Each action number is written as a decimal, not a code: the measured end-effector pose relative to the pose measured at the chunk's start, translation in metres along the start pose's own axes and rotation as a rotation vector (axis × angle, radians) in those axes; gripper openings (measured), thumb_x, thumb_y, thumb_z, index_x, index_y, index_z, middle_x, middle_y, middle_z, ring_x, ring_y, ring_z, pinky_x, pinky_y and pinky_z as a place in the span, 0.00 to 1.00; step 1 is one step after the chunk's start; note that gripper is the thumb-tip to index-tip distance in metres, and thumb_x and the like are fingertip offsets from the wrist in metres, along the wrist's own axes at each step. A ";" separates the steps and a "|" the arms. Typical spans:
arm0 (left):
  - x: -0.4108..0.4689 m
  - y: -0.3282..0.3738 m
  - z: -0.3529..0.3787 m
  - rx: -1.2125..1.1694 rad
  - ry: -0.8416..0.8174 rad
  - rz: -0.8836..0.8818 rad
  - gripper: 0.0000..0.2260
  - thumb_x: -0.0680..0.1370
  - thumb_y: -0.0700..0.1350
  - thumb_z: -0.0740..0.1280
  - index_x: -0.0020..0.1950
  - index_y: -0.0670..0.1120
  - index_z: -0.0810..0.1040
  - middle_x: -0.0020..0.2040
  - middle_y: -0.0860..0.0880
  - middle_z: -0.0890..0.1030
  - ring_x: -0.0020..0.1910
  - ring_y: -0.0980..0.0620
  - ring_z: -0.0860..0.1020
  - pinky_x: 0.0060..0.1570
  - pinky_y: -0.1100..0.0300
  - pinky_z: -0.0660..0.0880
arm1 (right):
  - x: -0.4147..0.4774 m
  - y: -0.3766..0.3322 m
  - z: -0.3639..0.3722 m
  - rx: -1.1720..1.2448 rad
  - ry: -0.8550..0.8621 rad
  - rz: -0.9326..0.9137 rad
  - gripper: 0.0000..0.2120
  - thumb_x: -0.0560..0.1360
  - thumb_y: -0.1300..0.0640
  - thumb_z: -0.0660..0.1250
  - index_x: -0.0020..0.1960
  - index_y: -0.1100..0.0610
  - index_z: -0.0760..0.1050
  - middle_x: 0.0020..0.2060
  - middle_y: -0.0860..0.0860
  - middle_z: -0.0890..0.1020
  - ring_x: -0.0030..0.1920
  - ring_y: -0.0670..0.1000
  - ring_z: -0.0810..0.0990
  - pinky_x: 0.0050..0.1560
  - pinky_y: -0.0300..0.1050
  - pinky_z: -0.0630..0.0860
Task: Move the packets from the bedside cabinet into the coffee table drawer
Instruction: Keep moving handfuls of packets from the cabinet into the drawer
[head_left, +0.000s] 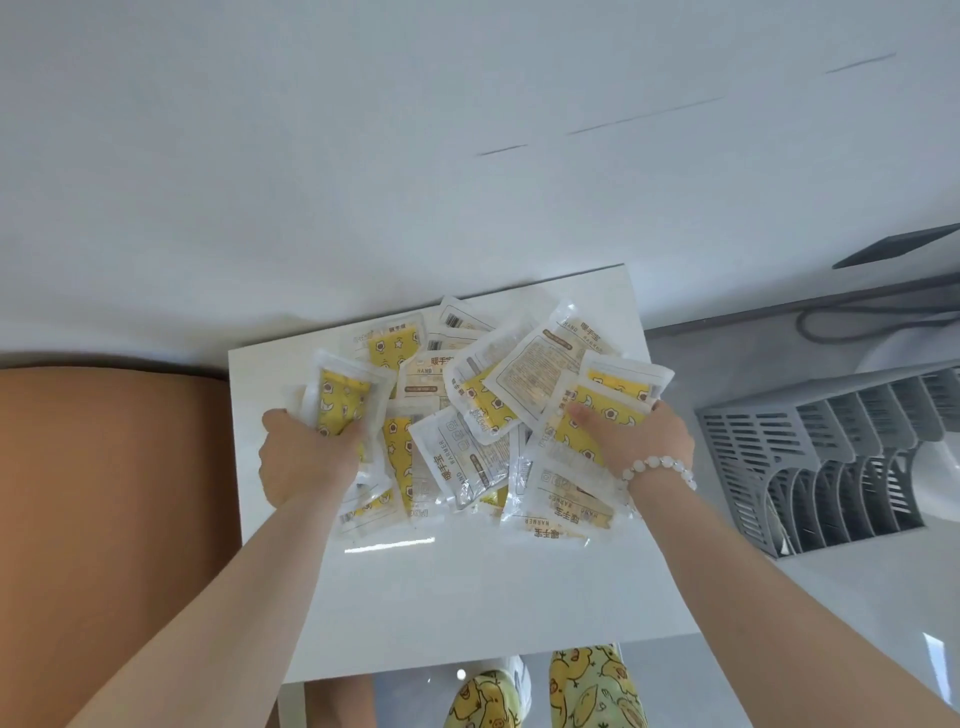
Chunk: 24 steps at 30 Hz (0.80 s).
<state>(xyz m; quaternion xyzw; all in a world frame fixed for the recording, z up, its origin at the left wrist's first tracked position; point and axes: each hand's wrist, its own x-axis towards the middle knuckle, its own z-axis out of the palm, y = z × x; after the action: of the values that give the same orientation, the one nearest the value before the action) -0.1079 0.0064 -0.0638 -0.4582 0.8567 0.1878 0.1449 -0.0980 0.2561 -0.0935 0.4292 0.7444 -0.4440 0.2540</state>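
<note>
Several clear plastic packets (467, 415) with yellow patterned contents and printed labels lie in a loose heap on the white bedside cabinet top (467, 597). My left hand (304, 454) grips a yellow packet (340, 400) at the heap's left edge, fingers curled round it. My right hand (644, 441), with a white bead bracelet at the wrist, holds another yellow packet (613, 395) at the heap's right side, thumb on top. The coffee table drawer is not in view.
A white wall stands behind the cabinet. An orange-brown padded surface (104, 519) lies to the left. A grey slotted plastic rack (831, 457) sits on the grey floor at the right, with a dark cable (857, 325) beyond it. My patterned trouser legs (587, 691) show below the cabinet's front edge.
</note>
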 end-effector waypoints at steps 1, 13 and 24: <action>-0.001 -0.006 -0.003 -0.024 -0.006 -0.019 0.28 0.71 0.51 0.74 0.62 0.37 0.67 0.54 0.39 0.76 0.54 0.37 0.76 0.43 0.51 0.68 | -0.002 0.001 -0.002 0.025 -0.006 0.004 0.18 0.66 0.43 0.75 0.46 0.51 0.73 0.40 0.47 0.77 0.42 0.50 0.76 0.42 0.43 0.72; -0.028 -0.025 -0.061 -0.217 -0.024 0.028 0.22 0.69 0.53 0.75 0.54 0.40 0.75 0.46 0.44 0.80 0.45 0.43 0.77 0.44 0.53 0.71 | -0.062 -0.024 -0.041 0.213 -0.001 0.053 0.20 0.63 0.38 0.75 0.38 0.53 0.74 0.34 0.48 0.78 0.34 0.47 0.75 0.36 0.42 0.71; -0.103 0.013 -0.149 -0.242 -0.415 0.317 0.18 0.67 0.54 0.75 0.51 0.46 0.78 0.45 0.50 0.82 0.43 0.51 0.78 0.36 0.62 0.70 | -0.194 -0.050 -0.104 0.316 -0.078 -0.025 0.18 0.66 0.43 0.75 0.38 0.56 0.73 0.35 0.51 0.78 0.35 0.48 0.75 0.33 0.42 0.70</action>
<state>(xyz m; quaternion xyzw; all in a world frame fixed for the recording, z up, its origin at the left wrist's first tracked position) -0.0750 0.0208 0.1145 -0.2843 0.8408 0.3989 0.2303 -0.0435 0.2557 0.1252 0.4370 0.6602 -0.5748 0.2068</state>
